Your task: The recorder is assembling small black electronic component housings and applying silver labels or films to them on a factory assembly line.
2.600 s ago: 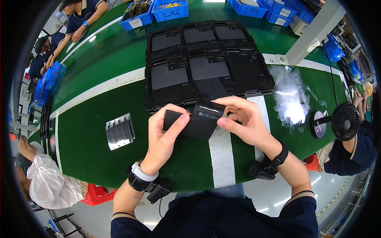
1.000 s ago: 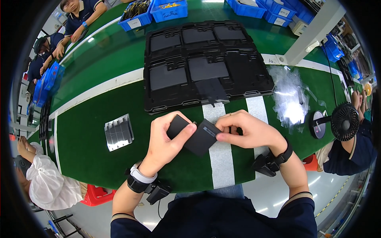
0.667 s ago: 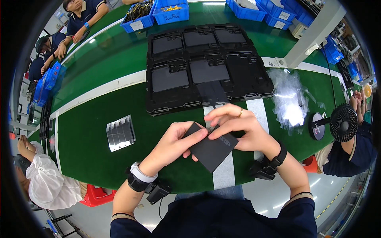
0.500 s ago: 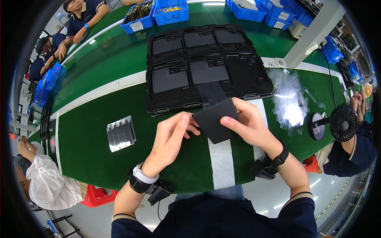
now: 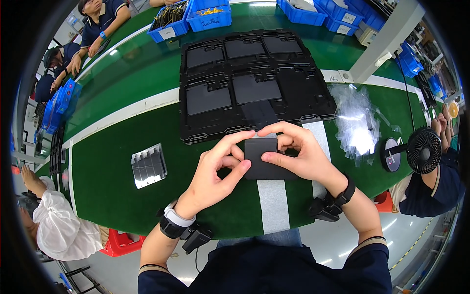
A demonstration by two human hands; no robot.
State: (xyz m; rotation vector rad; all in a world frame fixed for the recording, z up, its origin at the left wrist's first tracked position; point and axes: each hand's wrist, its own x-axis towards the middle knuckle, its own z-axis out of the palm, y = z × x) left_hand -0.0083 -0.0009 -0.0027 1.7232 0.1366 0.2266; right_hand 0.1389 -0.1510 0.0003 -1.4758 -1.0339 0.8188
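Between my two hands, low over the green mat, is a flat black rectangular panel (image 5: 267, 159). My left hand (image 5: 220, 166) grips its left edge, thumb on the near face and index finger at the top left corner. At the opposite side, my right hand (image 5: 306, 154) closes on the panel with its thumb flat on the face and the index finger arched over the top. A dark, glossy strip (image 5: 260, 115) lies beyond the panel, over the front of a black moulded tray (image 5: 306, 93). Similar dark panels (image 5: 208, 97) rest in several of the tray's compartments.
A small stack of shiny clear-and-silver sheets (image 5: 149, 166) lies left on the green mat (image 5: 107, 196). To the right are a heap of clear film pieces (image 5: 357, 122) and a black fan (image 5: 424, 152). Blue bins (image 5: 210, 17) stand behind; co-workers sit at both sides.
The panel has turned from tilted to nearly level with its edges squared to me. My left hand has moved right and taken hold of its left edge; the right hand's fingers have shifted.
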